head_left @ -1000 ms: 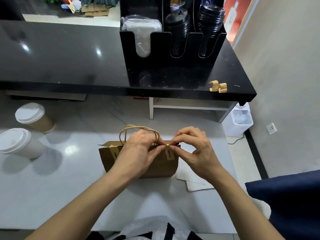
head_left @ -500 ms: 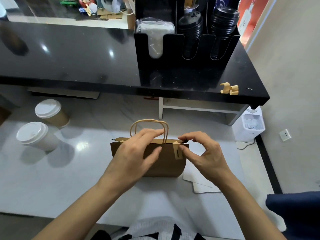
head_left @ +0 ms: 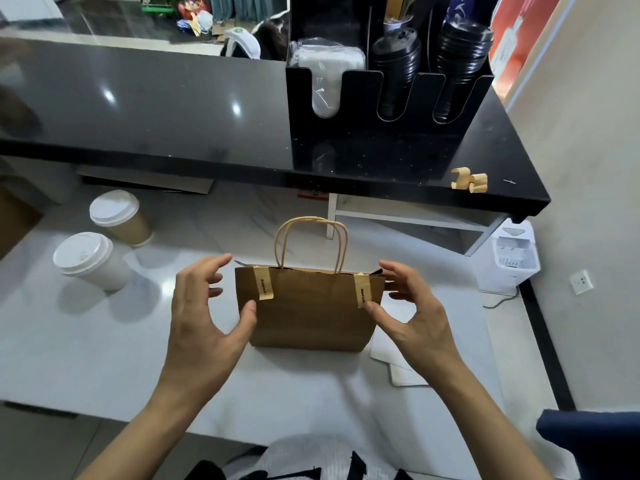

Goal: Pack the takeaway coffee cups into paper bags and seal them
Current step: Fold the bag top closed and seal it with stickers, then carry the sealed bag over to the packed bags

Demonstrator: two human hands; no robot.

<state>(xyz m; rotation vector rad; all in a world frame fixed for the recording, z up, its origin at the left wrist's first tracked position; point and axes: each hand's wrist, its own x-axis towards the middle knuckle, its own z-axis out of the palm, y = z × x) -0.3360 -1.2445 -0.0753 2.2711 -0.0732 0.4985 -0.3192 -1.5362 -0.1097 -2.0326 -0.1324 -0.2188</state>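
Observation:
A brown paper bag [head_left: 308,313] stands upright on the white counter [head_left: 86,341], its twisted handles up. Two tan sticker strips fold over its closed top edge, one on the left [head_left: 264,283] and one on the right [head_left: 363,291]. My left hand [head_left: 201,317] hovers at the bag's left side, fingers spread, thumb tip at the bag's edge. On the other side, my right hand [head_left: 412,306] is spread too, its thumb touching the lower end of the right strip. Two lidded takeaway cups stand at the left, a white one [head_left: 91,259] and a brown one [head_left: 121,216].
A black raised shelf [head_left: 173,109] runs across the back with a black lid organizer [head_left: 388,98] holding stacked lids. Two loose tan stickers [head_left: 470,180] lie on its right end. White sheets [head_left: 394,362] lie beside the bag. A wall is at the right.
Both hands have let go of the bag's top and pulled apart to its sides. The right strip now lies folded over the edge. The view has shifted closer.

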